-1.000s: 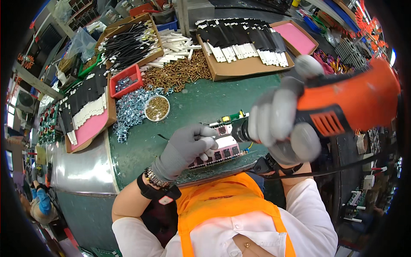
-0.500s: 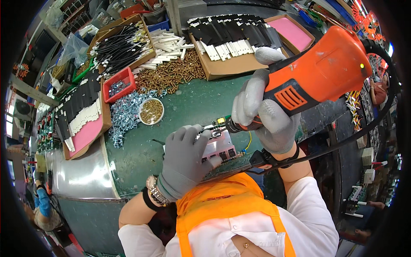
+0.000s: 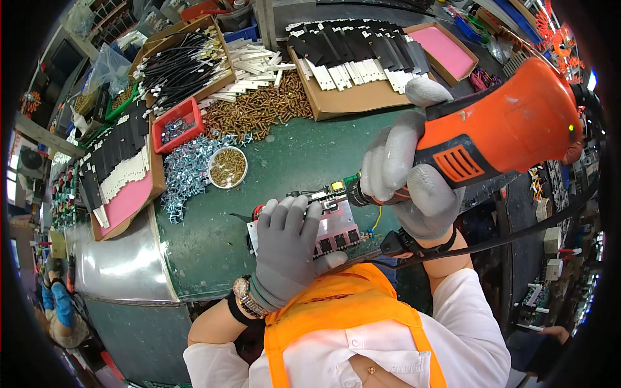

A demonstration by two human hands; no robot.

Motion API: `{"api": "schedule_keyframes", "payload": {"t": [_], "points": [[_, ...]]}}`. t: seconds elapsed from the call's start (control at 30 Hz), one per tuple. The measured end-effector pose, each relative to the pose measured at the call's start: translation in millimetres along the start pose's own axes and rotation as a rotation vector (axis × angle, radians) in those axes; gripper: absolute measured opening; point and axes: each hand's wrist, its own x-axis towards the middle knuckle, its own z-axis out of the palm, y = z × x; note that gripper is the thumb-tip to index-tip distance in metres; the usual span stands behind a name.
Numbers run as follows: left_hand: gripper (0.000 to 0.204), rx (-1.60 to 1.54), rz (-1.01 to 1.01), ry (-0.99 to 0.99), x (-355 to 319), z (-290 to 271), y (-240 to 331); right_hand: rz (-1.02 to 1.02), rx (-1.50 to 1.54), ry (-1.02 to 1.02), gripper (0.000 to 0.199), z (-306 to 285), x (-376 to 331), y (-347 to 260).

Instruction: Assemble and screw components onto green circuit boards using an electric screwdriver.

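While screws (image 3: 259,113) lie beyond, hands press circuit board (image 3: 339,229).

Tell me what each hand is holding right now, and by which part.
Right hand grips the orange power screwdriver around its front barrel. Left hand presses flat on the circuit board.

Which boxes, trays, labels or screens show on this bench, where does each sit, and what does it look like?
Cardboard box: far left, open, brown, full of black cables.
Red bin: below that box, small, rectangular, holding metal bits.
Flat cardboard tray: far centre, brown, carrying black and white strips.
Pink-lined tray: far right, shallow, brown rim.
Pink-lined tray at left edge: tilted, part-filled with strips.
Round dish: white, holding brass screws.
No screens visible.
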Motion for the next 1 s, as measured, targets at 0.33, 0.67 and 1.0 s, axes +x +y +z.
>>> {"api": "schedule_keyframes", "payload": {"t": [0.33,0.67,1.0], "points": [[0.082,0.041,-0.002,-0.044,3.7,2.4,-1.5,0.035,-0.013,-0.001,0.056,3.6,4.0,-2.4],[0.088,0.004,-0.019,-0.08,1.3,3.2,-2.0,-0.091,0.027,-0.24,0.069,21.3,15.8,19.5],[0.086,0.005,-0.024,-0.079,1.6,2.9,-1.5,-0.052,0.098,-0.277,0.065,25.9,16.5,19.7]]}}
